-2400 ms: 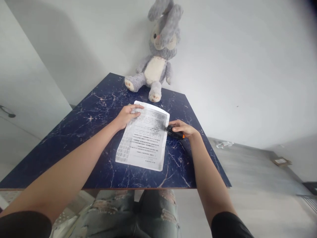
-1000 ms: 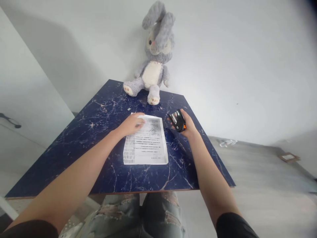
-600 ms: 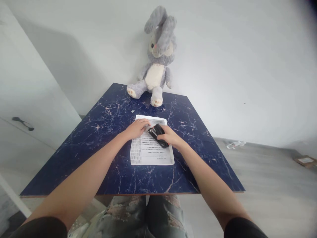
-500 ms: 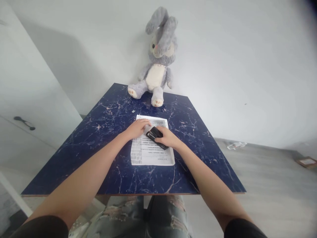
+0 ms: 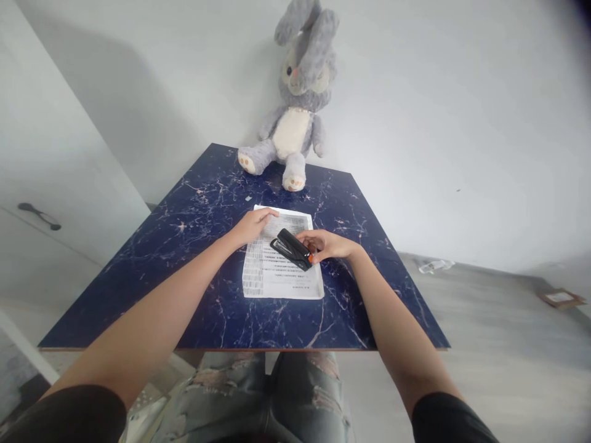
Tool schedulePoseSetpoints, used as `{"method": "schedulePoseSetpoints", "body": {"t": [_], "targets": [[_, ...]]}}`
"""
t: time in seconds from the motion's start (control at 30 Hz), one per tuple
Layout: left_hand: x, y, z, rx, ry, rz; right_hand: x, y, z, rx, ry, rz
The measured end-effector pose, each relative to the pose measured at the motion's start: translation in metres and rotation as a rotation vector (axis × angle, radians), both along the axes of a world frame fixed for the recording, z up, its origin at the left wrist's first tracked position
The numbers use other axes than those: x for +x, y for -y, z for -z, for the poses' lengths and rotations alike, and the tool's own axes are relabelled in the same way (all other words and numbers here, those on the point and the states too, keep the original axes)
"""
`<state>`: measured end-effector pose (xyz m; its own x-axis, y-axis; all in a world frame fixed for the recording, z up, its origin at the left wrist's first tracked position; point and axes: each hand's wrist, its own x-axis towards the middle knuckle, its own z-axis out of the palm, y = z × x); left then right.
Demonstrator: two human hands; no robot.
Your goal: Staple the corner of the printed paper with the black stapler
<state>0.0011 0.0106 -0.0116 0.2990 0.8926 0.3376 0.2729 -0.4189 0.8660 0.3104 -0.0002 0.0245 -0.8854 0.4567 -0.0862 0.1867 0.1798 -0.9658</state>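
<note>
Far to the left of the printed paper [image 5: 277,286], a dark curved handle [image 5: 40,215] is fixed to a white cabinet front [image 5: 55,141]. The blue marbled table [image 5: 138,258] spreads out on every side of the paper and lies beneath it. At the paper's far left corner rests the person's left hand [image 5: 253,226], its fingers loosely stretched and laid on the printed surface. A small pale scrap [image 5: 248,198] lies just beyond that corner. Nearer than the paper, below the table edge, are ripped jeans [image 5: 258,394]. The black stapler [image 5: 290,249] lies aslant on the middle of the paper, its orange end toward the right edge. Beyond the paper sits a grey plush rabbit [image 5: 290,132], leaning on the wall. At the paper's right edge, the right hand [image 5: 330,244] has thumb and fingertips around the stapler's orange end; whether they grip it firmly, one cannot tell. Well to the right of the paper, on the floor, lie a clear plastic item [image 5: 435,266] and, farther right, a brown cardboard piece [image 5: 562,298].
</note>
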Motion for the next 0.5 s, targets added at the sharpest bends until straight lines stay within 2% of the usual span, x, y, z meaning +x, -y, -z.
{"method": "schedulePoseSetpoints", "body": {"t": [0.2,0.37,0.5], "targets": [[0.002,0.001,-0.007,-0.218,0.290,-0.030,-0.008,0.005,-0.009,-0.068,0.034,-0.020],[0.005,0.003,-0.012,-0.206,0.266,0.001,-0.009,0.007,-0.015,-0.060,0.060,-0.039],[0.006,0.004,-0.014,-0.220,0.267,0.008,-0.008,0.005,-0.013,0.007,0.064,-0.034]]}}
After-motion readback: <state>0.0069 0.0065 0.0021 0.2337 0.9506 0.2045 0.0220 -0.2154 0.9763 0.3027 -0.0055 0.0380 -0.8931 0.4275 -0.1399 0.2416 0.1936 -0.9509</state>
